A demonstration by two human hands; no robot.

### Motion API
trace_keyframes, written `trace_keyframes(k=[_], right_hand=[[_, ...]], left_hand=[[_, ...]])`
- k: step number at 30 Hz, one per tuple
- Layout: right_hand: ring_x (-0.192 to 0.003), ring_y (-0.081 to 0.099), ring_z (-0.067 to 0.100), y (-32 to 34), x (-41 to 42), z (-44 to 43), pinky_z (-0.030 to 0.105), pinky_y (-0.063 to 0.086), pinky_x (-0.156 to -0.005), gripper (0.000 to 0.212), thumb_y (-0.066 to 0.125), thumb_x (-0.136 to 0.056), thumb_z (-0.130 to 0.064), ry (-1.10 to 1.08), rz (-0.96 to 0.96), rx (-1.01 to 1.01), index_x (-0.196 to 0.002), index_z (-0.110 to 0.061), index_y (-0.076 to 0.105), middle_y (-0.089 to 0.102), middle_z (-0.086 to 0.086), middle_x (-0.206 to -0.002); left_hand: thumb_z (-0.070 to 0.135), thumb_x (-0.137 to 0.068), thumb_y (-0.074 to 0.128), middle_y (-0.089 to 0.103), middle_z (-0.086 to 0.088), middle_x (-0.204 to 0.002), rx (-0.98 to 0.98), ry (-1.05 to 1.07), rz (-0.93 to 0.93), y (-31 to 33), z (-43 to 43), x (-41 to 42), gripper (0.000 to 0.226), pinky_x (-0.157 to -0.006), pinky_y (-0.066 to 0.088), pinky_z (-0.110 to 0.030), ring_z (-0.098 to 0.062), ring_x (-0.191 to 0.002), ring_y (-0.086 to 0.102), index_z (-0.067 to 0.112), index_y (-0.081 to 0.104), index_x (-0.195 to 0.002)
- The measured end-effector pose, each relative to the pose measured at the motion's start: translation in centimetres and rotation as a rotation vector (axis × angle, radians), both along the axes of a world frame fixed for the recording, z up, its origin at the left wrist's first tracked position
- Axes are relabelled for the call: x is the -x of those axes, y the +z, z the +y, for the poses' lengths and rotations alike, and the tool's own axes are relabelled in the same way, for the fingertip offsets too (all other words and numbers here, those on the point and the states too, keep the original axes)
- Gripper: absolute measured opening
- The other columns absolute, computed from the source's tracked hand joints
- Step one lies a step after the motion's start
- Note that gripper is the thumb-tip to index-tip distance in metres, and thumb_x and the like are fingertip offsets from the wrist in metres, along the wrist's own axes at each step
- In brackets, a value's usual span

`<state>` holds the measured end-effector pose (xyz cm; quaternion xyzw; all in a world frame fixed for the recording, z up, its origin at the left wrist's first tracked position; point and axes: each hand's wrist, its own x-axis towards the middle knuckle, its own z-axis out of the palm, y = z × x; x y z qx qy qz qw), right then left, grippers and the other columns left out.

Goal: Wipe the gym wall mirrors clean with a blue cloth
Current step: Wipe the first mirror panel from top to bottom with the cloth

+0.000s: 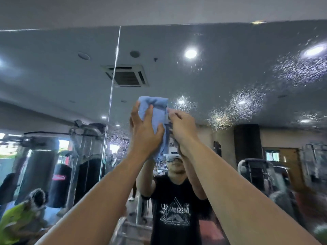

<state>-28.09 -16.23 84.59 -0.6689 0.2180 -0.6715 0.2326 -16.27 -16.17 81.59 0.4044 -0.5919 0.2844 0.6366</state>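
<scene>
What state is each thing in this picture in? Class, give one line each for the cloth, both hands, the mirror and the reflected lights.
blue cloth, folded, held up in front of the mirror.
left hand, grips the cloth's left side.
right hand, pinches the cloth's right edge.
mirror, speckled with droplets right of the cloth, unwiped there.
reflected ceiling lights, on.

place: gym, indoor training floor | walls: large wall mirrors (230,76) joined at a vertical seam (113,82), reaching nearly to the ceiling | reflected kit: black punching bag (59,184) with red logo, steel cable machine (83,138), treadmill (256,170) | reflected ceiling: cassette air-conditioning vent (126,76), round recessed lights (190,53) | reflected people: one in a lime-green top (16,221)
</scene>
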Motion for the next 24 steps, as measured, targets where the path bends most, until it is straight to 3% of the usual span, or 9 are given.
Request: trace_keyframes(k=[3,6,8,10,13,15,19,22,24], right_hand=[[-0.103,0.069,0.021,0.7,-0.9,0.0,0.049,0.053,-0.101,0.030,0.048,-0.102,-0.029,-0.021,0.110,0.073,-0.101,-0.037,0.076,0.074,0.001,-0.112],[-0.113,0.059,0.015,0.9,-0.3,-0.8,0.036,0.044,-0.102,0.035,0.042,-0.109,-0.023,-0.345,0.303,0.248,-0.140,-0.023,0.057,0.064,0.004,-0.132],[-0.136,0.048,0.024,1.1,0.6,-2.2,0.042,0.035,-0.114,0.041,0.042,-0.109,-0.025,-0.657,0.430,0.376,-0.149,-0.019,0.048,0.053,0.006,-0.148],[-0.146,0.038,0.034,1.2,1.5,-3.8,0.049,0.028,-0.121,0.046,0.042,-0.107,-0.028,-0.904,0.534,0.421,-0.151,-0.015,0.043,0.045,0.010,-0.154],[-0.156,0.011,0.040,0.8,3.1,-5.9,0.058,0.011,-0.126,0.053,0.032,-0.107,-0.033,-1.091,0.601,0.382,-0.157,-0.019,0.025,0.017,0.013,-0.169],[-0.157,0.001,0.038,0.4,4.2,-7.0,0.059,0.004,-0.126,0.058,0.022,-0.107,-0.034,-1.153,0.606,0.365,-0.162,-0.021,0.013,0.005,0.012,-0.171],[-0.157,-0.016,0.034,0.1,5.5,-9.0,0.054,-0.011,-0.125,0.073,-0.008,-0.095,-0.049,-1.140,0.587,0.300,-0.164,-0.024,-0.009,-0.015,0.008,-0.171],[-0.155,-0.024,0.030,-0.2,5.3,-10.5,0.055,-0.015,-0.124,0.075,-0.023,-0.093,-0.056,-1.157,0.538,0.360,-0.162,-0.027,-0.019,-0.023,0.005,-0.169],[-0.154,-0.026,0.027,-0.4,5.0,-11.2,0.053,-0.014,-0.125,0.071,-0.018,-0.097,-0.057,-1.154,0.510,0.362,-0.162,-0.029,-0.018,-0.024,0.002,-0.169]], left_hand=[[0.036,-0.094,0.055,0.003,-0.014,-0.163,0.014,0.064,-0.009,2.4,-1.9,-2.2,0.071,-0.119,0.009,-0.031,-0.026,-0.146,0.012,0.012,0.031,-0.157],[0.048,-0.098,0.047,-0.002,-0.014,-0.164,-0.126,0.269,-0.072,3.7,-3.7,-4.0,0.076,-0.119,0.017,-0.048,-0.038,-0.141,0.019,0.016,0.018,-0.160],[0.055,-0.101,0.032,-0.014,-0.013,-0.165,-0.193,0.394,-0.144,3.6,-4.5,-4.6,0.076,-0.121,0.009,-0.051,-0.038,-0.150,0.003,0.016,0.005,-0.161],[0.058,-0.103,0.019,-0.030,-0.008,-0.163,-0.151,0.488,-0.218,3.4,-5.1,-5.7,0.075,-0.121,-0.009,-0.051,-0.032,-0.151,-0.023,0.017,-0.006,-0.161],[0.057,-0.100,0.004,-0.032,-0.002,-0.162,-0.056,0.630,-0.337,3.6,-5.4,-8.4,0.071,-0.117,-0.024,-0.046,-0.029,-0.145,-0.038,0.019,-0.007,-0.160],[0.053,-0.104,0.006,-0.019,-0.001,-0.167,-0.052,0.678,-0.330,4.5,-5.1,-10.0,0.066,-0.120,-0.018,-0.045,-0.029,-0.148,-0.032,0.020,-0.002,-0.161],[0.034,-0.107,0.033,0.009,-0.014,-0.168,-0.057,0.627,-0.094,10.4,-4.7,-11.3,0.062,-0.120,0.014,-0.047,-0.038,-0.153,0.001,0.008,0.013,-0.159],[0.030,-0.102,0.040,0.013,-0.018,-0.165,-0.075,0.487,0.048,15.7,-5.4,-9.3,0.067,-0.122,0.015,-0.048,-0.040,-0.151,0.009,0.001,0.015,-0.156],[0.033,-0.103,0.037,0.013,-0.018,-0.164,-0.040,0.456,0.006,17.5,-6.0,-6.2,0.065,-0.120,0.016,-0.048,-0.041,-0.150,0.009,0.003,0.015,-0.156]])
